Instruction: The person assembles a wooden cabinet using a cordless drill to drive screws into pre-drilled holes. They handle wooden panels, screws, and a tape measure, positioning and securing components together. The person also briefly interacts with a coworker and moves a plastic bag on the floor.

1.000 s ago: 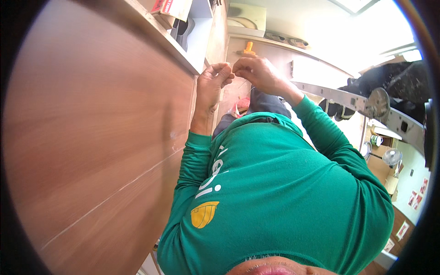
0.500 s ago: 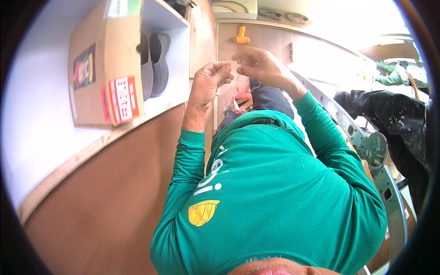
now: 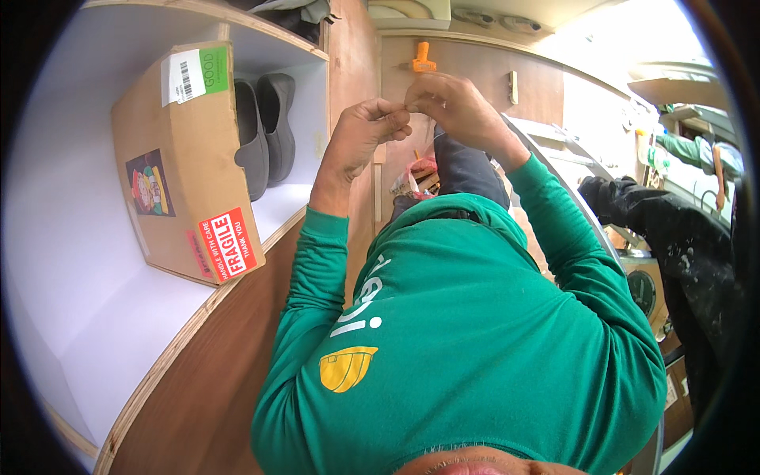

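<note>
In front of my waist, my left hand (image 3: 366, 141) is closed, its thumb and forefinger pinched together. Bent over from the other side, my right hand (image 3: 457, 113) has its fingertips pressed against those of the left. Whatever lies between the fingertips is too small to make out. Just beyond the right hand, an orange power drill (image 3: 425, 58) rests on a brown wooden surface. Below the hands, a reddish plastic bag (image 3: 419, 172) with pieces of wood in it is partly hidden by my dark trouser leg.
To the left, a white shelf compartment (image 3: 150, 332) with a raw wood edge holds a cardboard box (image 3: 190, 150) and dark grey clogs (image 3: 275, 131). A metal ladder (image 3: 570, 170) stands close on my right. Past it, another person's dark, spattered trousers (image 3: 681, 229) show.
My right hand's fingers were spread and apart from the left; now they have closed in and meet its fingertips. The view has shifted, showing more of the shelf and box.
</note>
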A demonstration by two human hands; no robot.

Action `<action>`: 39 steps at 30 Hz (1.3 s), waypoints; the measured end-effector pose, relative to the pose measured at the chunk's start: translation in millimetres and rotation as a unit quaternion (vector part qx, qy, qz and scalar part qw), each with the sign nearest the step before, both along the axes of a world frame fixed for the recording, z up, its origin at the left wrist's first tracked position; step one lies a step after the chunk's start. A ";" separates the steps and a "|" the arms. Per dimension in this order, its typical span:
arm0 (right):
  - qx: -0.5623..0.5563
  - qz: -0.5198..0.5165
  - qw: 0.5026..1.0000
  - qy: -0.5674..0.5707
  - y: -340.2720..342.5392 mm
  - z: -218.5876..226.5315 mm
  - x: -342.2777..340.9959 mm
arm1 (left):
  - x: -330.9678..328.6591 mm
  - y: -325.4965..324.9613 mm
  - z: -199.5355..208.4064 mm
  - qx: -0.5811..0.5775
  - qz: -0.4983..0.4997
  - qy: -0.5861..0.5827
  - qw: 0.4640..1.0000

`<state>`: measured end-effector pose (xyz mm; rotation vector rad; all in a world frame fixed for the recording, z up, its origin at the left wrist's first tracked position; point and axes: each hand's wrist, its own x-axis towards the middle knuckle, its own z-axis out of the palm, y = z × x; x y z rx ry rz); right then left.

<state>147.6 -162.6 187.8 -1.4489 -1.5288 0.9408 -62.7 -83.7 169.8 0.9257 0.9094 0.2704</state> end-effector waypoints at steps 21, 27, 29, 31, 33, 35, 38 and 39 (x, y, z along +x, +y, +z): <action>-0.050 0.090 0.993 -0.063 5.3 18.2 15.6 | 5.1 -15.0 -27.6 -0.232 0.009 -0.185 0.955; -0.087 0.056 0.994 -0.047 -2.9 20.1 13.2 | 10.3 -28.5 -10.5 -0.074 0.037 -0.087 0.993; -0.082 0.048 0.995 0.003 -3.8 13.8 13.7 | 8.0 -28.5 -11.3 -0.043 0.026 -0.098 0.994; -0.070 0.039 0.995 0.059 -3.6 11.0 15.5 | 10.2 -26.5 -10.2 -0.018 0.013 -0.097 0.995; -0.104 0.037 0.990 0.091 -1.5 7.1 20.5 | 16.0 -22.1 -6.0 -0.003 -0.006 -0.079 0.997; -0.119 0.039 0.984 0.126 2.2 1.3 28.4 | 21.8 -24.3 -8.5 0.011 -0.011 -0.068 0.998; -0.125 0.038 0.976 0.176 7.9 -9.8 41.7 | 35.0 -19.3 -8.8 0.019 -0.014 -0.054 0.998; -0.136 0.033 0.972 0.188 10.5 -13.5 44.0 | 39.3 -16.9 -10.2 0.020 -0.012 -0.052 0.998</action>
